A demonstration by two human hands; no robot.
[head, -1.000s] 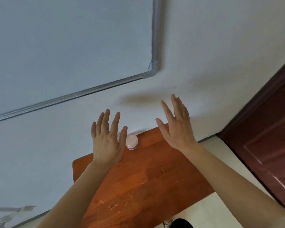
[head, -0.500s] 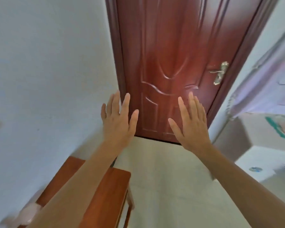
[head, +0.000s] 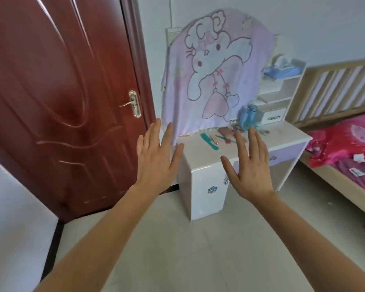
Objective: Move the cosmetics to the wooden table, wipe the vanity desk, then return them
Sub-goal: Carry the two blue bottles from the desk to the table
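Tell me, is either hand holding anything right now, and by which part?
Nothing is held. The left hand and right hand are both raised with fingers straight and spread, short of the desk.

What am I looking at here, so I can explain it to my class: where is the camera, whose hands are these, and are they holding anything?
There is no machine here. A person wears one wide-angle camera on the head, looking forward and down, so you see their own arms reaching out. The left hand and right hand are raised with straight fingers and hold nothing. Ahead stands the white vanity desk. A pale purple cartoon-printed cloth hangs over its back. On the desktop lie a teal plastic comb, a blurred blue item and other small things too blurred to name. A red-brown wooden door is to the left, and a bed with pink bedding is to the right.
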